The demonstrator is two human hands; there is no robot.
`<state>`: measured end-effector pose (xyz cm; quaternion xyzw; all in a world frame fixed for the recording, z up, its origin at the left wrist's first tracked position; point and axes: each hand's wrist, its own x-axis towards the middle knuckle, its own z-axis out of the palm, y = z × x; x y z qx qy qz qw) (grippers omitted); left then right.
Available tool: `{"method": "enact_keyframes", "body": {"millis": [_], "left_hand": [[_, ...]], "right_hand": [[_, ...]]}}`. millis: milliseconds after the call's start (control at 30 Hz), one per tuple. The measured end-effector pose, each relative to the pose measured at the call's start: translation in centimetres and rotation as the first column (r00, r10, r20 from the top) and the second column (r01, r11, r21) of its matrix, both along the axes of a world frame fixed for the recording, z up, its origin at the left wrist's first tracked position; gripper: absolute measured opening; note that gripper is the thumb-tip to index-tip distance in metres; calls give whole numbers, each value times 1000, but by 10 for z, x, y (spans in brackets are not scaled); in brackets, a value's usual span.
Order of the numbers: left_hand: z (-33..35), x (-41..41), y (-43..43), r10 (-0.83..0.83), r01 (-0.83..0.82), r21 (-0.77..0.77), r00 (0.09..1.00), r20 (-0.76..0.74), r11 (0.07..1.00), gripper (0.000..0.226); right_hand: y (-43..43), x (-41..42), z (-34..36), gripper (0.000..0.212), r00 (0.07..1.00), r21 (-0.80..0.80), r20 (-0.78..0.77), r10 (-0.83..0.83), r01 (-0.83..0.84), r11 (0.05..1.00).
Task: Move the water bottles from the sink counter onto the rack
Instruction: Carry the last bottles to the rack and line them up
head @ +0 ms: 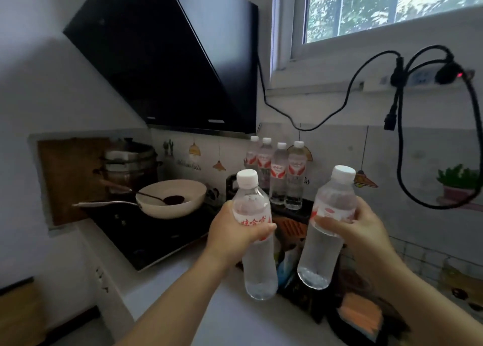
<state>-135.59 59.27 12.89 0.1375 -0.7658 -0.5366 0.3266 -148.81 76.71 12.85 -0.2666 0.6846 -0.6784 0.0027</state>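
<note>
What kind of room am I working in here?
Most likely a small home kitchen: a black range hood hangs over a cooktop with a white frying pan, stacked pots behind.

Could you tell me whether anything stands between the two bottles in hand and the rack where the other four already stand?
Nothing visible does. The left hand and right hand each hold a bottle in open air short of the rack; the four bottles crowd its far left end.

Two bare forearms (no sleeves); left hand point(232, 237), right hand point(366, 230).
</note>
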Motion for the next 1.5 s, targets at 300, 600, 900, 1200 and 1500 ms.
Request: {"method": "enact_keyframes", "body": {"millis": [300,600,900,1200,1500], "left_hand": [[12,-104,-102,-253,252,-20,967,-40,967,35],[46,-196,-154,-467,474,1,869,-164,881,55],[39,-258,-147,-554,563,11,816,-163,826,57],[33,-299,-149,-577,584,18,805,-137,811,54],[22,-320,-132,-588,596,37,799,-125,802,64]], "right_hand": [[-94,-68,41,60,967,-41,-80,-241,238,970],[-138,-136,47,57,839,-77,-56,-542,537,840],[-145,-202,30,56,821,8,-52,-569,570,821],[-155,-252,16,54,883,56,6,-470,469,882],[-155,-261,2,32,903,72,-38,-427,429,901]]}}
